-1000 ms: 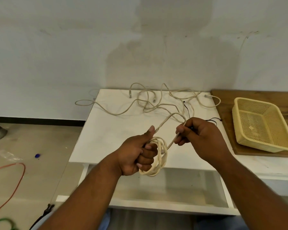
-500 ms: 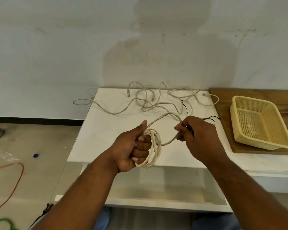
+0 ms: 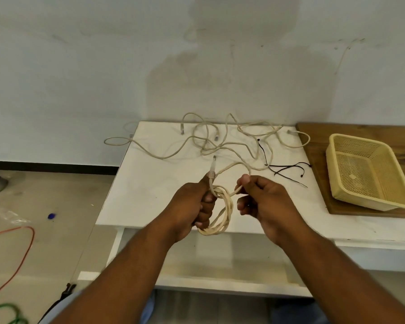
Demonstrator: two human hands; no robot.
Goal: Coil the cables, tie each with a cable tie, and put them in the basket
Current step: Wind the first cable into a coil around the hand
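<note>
Over bench [image 3: 150, 183] front edge: L hand [image 3: 192, 206] grip closed on cream coil [image 3: 222, 213], plug end up; R hand [image 3: 264, 202] pinches the feed strand. Keep loops same size, w/ light tension, so slack from the tangle [image 3: 208, 141] doesn't snag. Basket [image 3: 365, 169] waits right, empty.

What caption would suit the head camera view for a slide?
Left hand holds a coiled beige cable while right hand feeds in more; basket sits empty.
</note>
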